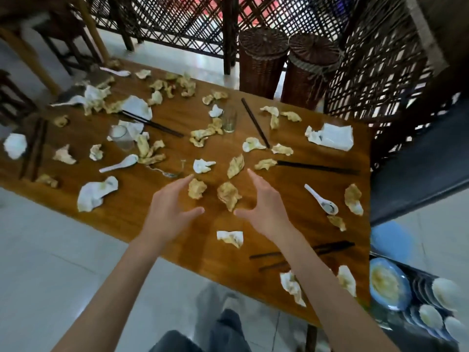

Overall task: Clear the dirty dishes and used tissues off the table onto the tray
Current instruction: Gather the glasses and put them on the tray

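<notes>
1. No writing, label, brand, number or sign can be read anywhere here.
2. The crumpled tissues on the table carry only stains, no print.
3. The glasses, spoons and chopsticks are plain.
4. The dishes at the right edge show no legible marking, though they are blurred.

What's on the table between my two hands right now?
In the head view, two crumpled stained tissues lie between the left hand and right hand: one by the left fingertips, the other nearer the right. Neither hand holds anything.
</notes>
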